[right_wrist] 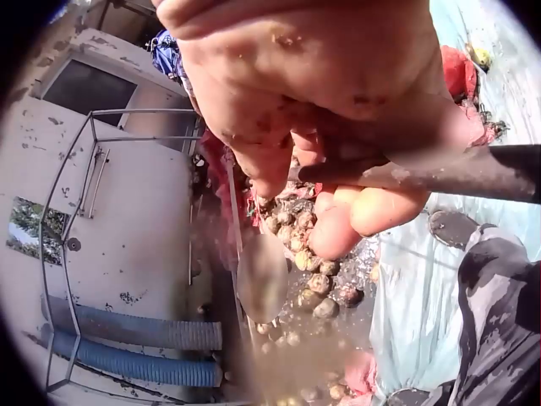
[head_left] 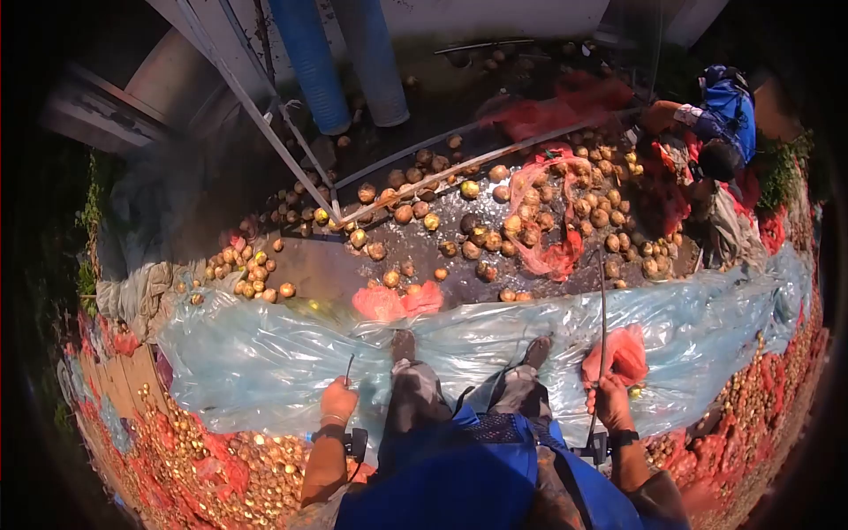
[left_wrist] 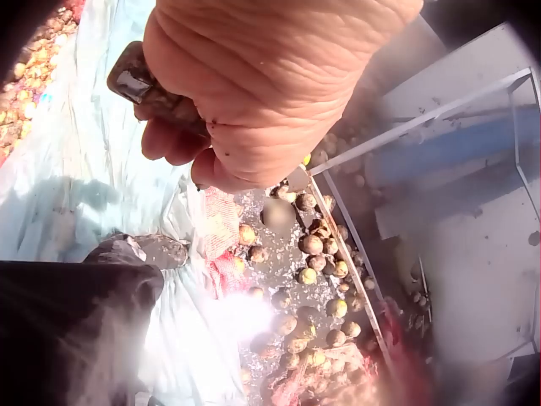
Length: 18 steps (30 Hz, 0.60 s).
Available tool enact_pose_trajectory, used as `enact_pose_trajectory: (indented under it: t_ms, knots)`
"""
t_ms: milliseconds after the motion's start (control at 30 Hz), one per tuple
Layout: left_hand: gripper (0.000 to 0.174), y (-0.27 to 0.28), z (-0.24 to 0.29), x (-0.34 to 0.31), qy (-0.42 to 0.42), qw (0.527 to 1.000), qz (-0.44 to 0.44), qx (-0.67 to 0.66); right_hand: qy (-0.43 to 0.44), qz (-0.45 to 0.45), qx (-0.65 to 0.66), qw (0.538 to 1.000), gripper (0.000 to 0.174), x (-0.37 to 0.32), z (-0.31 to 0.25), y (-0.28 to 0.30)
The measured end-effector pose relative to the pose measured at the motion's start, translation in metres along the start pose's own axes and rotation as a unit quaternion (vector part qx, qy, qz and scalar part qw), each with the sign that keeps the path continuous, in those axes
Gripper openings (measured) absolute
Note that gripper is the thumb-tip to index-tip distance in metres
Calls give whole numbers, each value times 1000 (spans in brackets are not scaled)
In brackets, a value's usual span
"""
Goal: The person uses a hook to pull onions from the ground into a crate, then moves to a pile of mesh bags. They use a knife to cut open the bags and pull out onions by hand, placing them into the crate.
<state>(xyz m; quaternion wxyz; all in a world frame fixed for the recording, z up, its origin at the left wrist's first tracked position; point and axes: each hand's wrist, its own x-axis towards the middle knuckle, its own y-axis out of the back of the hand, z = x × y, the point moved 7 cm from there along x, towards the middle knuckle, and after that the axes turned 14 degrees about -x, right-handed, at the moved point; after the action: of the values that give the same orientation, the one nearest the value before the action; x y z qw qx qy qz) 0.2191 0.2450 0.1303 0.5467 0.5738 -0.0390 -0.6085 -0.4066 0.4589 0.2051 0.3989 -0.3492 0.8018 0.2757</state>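
Observation:
My left hand (head_left: 338,402) grips a short, dark, thin-ended tool (head_left: 350,367) over the plastic sheet. In the left wrist view its blocky dark handle end (left_wrist: 131,76) sticks out beside the curled fingers; its kind cannot be told. On the right, my right hand (head_left: 611,405) holds a long, thin dark rod (head_left: 603,327) that points away from me. The right wrist view shows the rod (right_wrist: 482,173) running across beneath the palm. A crumpled red mesh sack (head_left: 623,353) lies right beside this hand. Onions (head_left: 424,212) are scattered over the wet ground ahead.
Pale blue plastic sheeting (head_left: 265,344) spreads under my feet. A metal frame (head_left: 424,184) lies across the onions, near two blue ribbed pipes (head_left: 309,66). Another person (head_left: 729,115) bends down at the upper right. Heaped onions and red sacks (head_left: 230,468) flank me.

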Motion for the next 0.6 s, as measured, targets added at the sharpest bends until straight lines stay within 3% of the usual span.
enact_pose_trajectory:
  t_ms: [100,167,267,333,433,600]
  knots:
    - [35,-16,53,-10,-16,1000,-19,-12,-43,10,-94,995,10,30,6,-26]
    - [36,-43,47,-2,-94,995,-10,-45,-46,34,-114,992,8,46,-5,-57]
    - [35,-81,35,3,-68,997,-10,-30,-40,5,-137,990,2,84,-2,-107]
    - [34,-103,20,3,-114,993,11,-1,-47,-6,-169,985,6,102,-6,-151]
    - [29,-127,-2,11,-76,995,10,67,-44,-30,-210,976,5,130,-9,-221]
    - [25,-134,-4,27,-118,989,45,71,11,-68,-225,972,26,182,-33,-342]
